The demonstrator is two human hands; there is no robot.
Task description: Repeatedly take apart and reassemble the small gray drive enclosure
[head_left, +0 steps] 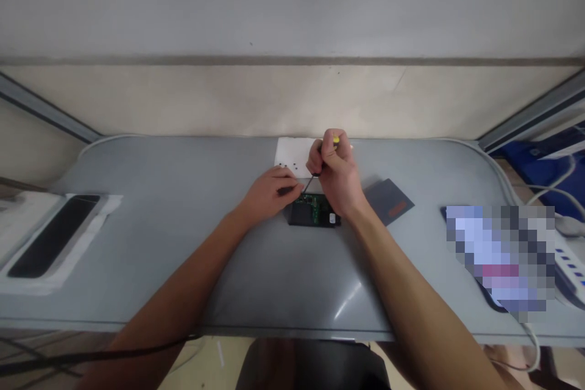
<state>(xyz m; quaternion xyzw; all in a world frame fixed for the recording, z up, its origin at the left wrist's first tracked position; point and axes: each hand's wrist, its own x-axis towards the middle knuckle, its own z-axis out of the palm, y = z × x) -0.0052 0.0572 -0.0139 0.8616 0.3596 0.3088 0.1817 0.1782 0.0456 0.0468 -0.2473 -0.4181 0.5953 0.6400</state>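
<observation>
A screwdriver with a yellow and black handle (336,141) is gripped upright in my right hand (337,173). Its thin shaft (308,183) slants down to the left, to the upper edge of an open black device. A green circuit board (315,207) shows inside that black casing (302,216). My left hand (272,194) rests at the device's upper left corner, thumb and fingers closed together beside the screwdriver tip. What they pinch is hidden. Behind both hands lies a white sheet of paper (287,150) with several small dark screws (295,166) on it.
A dark flat panel (397,194) lies right of the device, partly behind my right wrist. A black phone-like slab (55,234) sits on white paper at the left. A blurred-out phone (493,256) and a white power strip (569,265) are at the right. A wall panel (292,100) borders the grey table (159,183).
</observation>
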